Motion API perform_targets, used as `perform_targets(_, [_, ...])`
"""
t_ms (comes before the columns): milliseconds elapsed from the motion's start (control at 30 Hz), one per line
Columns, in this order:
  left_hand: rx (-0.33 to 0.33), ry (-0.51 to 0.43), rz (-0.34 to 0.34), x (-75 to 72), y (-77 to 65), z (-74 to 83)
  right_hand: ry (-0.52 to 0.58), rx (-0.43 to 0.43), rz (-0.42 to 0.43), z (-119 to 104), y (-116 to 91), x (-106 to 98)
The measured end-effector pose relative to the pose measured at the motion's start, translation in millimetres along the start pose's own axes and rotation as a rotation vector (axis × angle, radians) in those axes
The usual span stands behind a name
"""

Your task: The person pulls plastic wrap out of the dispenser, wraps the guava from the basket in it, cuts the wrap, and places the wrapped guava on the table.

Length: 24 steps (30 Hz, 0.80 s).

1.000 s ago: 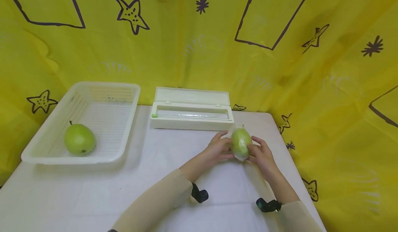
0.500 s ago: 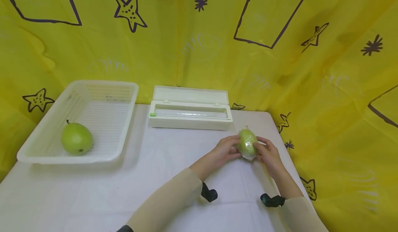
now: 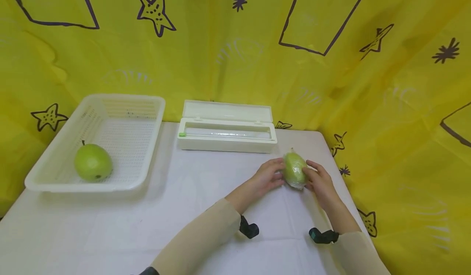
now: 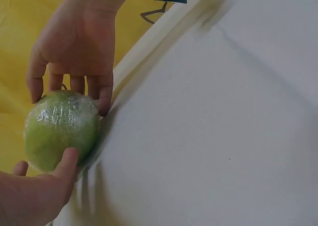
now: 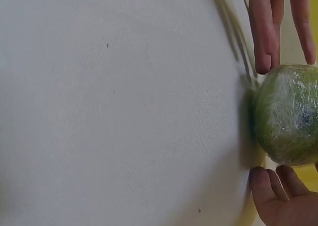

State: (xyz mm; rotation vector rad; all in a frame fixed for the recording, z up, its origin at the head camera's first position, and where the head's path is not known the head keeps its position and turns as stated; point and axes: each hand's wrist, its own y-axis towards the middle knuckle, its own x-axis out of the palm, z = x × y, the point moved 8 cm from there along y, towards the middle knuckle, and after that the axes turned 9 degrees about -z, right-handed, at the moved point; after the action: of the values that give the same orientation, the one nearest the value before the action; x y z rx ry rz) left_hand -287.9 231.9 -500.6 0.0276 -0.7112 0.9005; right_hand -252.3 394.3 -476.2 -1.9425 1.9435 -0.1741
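Note:
A green pear (image 3: pixel 294 170) in clear cling film is between my two hands at the table's right side, stem up and slightly tilted. My left hand (image 3: pixel 268 178) holds its left side, with the thumb (image 4: pixel 68 159) on the film in the left wrist view. From the other side my right hand (image 3: pixel 321 185) holds it, thumb on the front and fingers spread around the fruit. In the right wrist view the wrapped pear (image 5: pixel 290 116) shows crinkled film, with left-hand fingers above it and right-hand fingers below. The pear hides some fingertips.
A white plastic basket (image 3: pixel 152 152) stands on the left with an unwrapped green pear (image 3: pixel 93 163) inside. Behind my hands, a white cling film box (image 3: pixel 227 145) has its lid up and a roll inside. A yellow patterned curtain (image 3: pixel 220 41) surrounds the white-covered table (image 3: pixel 176 226).
Both hands have moved the wrapped pear slightly right over the last second, away from the cling film box. In the last half second they have hardly moved.

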Motion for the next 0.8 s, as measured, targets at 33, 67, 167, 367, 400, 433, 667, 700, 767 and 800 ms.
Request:
perform_targets(33, [0.006,0.006,0.007,-0.8,-1.4,1.8,0.0,0.004,0.001,-1,-1,0])
perform_targets(67, [0.01,0.011,0.018,-2.0,-3.2,3.5,-0.007,0.009,0.003,-1,-1,1])
perform_targets(167, [0.019,0.018,0.053,-6.3,-11.2,11.3,-0.045,0.018,0.02,-4,-3,1])
perform_targets(367, [0.073,0.037,0.033,-14.4,-36.1,37.5,-0.166,-0.005,0.07,-16,-7,0])
perform_targets(400, [0.086,0.039,0.025,-16.4,-40.2,42.1,-0.188,-0.016,0.08,-20,-9,0])
perform_targets(433, [0.098,0.037,0.021,-18.4,-45.1,47.1,-0.208,-0.027,0.09,-24,-10,0])
perform_targets(667, [0.179,0.097,-0.015,-38.6,-88.7,91.2,-0.36,-0.171,0.204,-62,-26,10])
perform_targets(700, [0.192,0.118,-0.017,-43.3,-97.0,98.9,-0.359,-0.204,0.212,-69,-28,14])
perform_targets(767, [0.213,0.156,-0.014,-53.8,-115.4,113.7,-0.344,-0.25,0.201,-81,-29,26])
perform_targets(800, [0.224,0.178,-0.011,-59.7,-125.2,120.7,-0.333,-0.276,0.184,-87,-29,33])
